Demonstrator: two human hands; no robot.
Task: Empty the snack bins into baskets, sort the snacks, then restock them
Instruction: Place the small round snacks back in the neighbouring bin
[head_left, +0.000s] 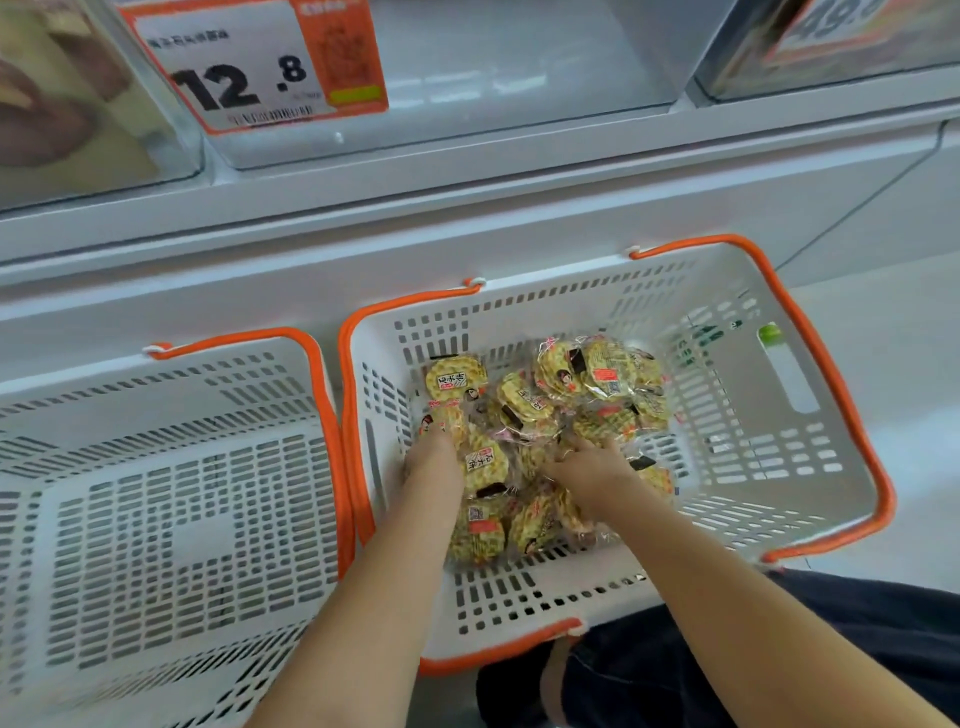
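Snack packets (540, 441), round yellow-green crackers in clear wrap with red labels and black characters, lay heaped in the white orange-rimmed basket (737, 467). Both hands were down in that heap: the left hand (434, 460) at its left edge, fingers buried and their state unclear; the right hand (589, 475) had its fingers curled into the packets. Left of that basket stood a second basket (171, 519).

Bright, even light — soft blur, edges bowed

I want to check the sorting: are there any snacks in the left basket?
No, the left basket shows only its bare slotted floor; all snacks lie in the right basket.
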